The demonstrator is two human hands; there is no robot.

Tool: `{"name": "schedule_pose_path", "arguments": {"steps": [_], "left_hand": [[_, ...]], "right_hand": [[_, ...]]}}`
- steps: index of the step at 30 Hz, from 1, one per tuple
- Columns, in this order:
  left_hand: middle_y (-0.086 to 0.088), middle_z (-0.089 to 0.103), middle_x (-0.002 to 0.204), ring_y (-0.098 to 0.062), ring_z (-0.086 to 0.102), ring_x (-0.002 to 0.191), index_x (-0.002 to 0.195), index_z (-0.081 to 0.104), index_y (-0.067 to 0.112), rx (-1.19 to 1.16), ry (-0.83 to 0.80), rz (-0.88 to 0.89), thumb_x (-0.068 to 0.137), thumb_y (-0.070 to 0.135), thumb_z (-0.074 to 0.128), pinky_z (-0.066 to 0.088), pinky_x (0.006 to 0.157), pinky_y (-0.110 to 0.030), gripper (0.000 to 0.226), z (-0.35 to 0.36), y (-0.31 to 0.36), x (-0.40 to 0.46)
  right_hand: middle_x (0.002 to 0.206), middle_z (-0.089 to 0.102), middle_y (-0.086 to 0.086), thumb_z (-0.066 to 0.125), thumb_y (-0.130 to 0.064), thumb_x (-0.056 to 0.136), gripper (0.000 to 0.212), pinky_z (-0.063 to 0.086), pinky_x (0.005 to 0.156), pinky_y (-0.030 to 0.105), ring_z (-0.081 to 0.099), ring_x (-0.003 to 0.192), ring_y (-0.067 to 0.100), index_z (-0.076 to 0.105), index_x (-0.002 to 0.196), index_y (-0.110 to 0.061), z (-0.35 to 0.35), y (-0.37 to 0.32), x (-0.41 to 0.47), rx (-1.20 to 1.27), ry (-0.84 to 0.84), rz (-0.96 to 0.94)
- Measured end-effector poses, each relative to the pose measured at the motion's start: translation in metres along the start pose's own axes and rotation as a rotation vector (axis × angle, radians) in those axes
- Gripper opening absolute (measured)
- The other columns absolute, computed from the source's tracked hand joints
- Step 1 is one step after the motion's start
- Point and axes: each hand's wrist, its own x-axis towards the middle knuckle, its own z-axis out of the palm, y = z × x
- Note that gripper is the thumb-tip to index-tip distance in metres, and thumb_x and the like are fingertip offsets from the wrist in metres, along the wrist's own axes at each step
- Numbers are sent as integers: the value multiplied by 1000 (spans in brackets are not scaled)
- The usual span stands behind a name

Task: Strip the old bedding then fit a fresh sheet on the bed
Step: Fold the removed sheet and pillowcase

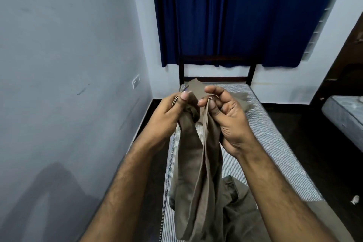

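Observation:
A brown-olive sheet [198,179] hangs bunched from both my hands above a bare striped mattress [275,139]. My left hand [169,116] grips a gathered edge of the sheet, thumb pressed on the hem. My right hand [225,116] pinches a folded hem of the same sheet between thumb and curled fingers. The rest of the sheet lies crumpled on the near end of the mattress [241,208]. A small part of it pokes up behind my fingers.
A dark wooden headboard [216,61] stands at the far end under a blue curtain [245,15]. A pale wall [59,65] runs close along the bed's left side. A second mattress [345,120] sits at the right across dark floor [314,143].

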Motion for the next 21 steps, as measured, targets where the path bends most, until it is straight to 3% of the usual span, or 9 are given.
{"name": "schedule_pose_path", "arguments": {"steps": [2,5,9,11,14,17,21], "left_hand": [[-11,70,105,-19,64,104,110,66,-2,-114,-41,-18,108,28,43,50,98,-38,38,3,-3,-7],[-6,73,114,-17,66,113,118,67,2,-206,-40,-14,102,22,50,51,100,-30,31,7,-5,-9],[-14,74,118,-29,67,118,120,70,-1,-198,120,29,101,14,59,49,107,-50,26,11,-10,-5],[-12,76,109,-28,71,110,113,74,5,-202,235,40,98,11,64,51,104,-52,19,13,-12,-7],[-10,78,100,-23,73,99,106,76,10,-221,350,64,94,10,70,56,95,-41,14,17,-10,-13],[-11,77,93,-21,73,90,100,76,11,-277,423,63,88,12,75,56,84,-34,12,15,-10,-17],[-18,77,96,-29,74,94,101,75,6,-386,454,21,83,14,77,57,88,-39,20,14,-7,-21]], "right_hand": [[85,74,3,58,-6,87,17,57,82,22,70,83,10,61,105,-7,2,4,1,-47,30,-18],[94,72,1,62,-5,86,10,55,90,26,70,95,14,63,96,-3,4,7,1,-97,15,-78],[114,61,20,72,-14,88,12,44,110,48,59,119,39,76,92,-24,5,17,2,-377,39,-223],[114,63,24,69,-6,90,20,47,106,42,63,115,33,75,92,-25,9,22,-1,-379,81,-255],[104,72,8,65,-1,93,25,51,94,29,67,103,19,73,91,-24,13,29,-8,-338,118,-221],[98,73,-1,64,-2,94,26,50,93,30,66,100,15,74,90,-26,15,32,-12,-391,86,-182],[97,75,-1,66,-2,92,23,51,92,30,69,98,14,74,90,-24,16,31,-9,-462,133,-210]]}}
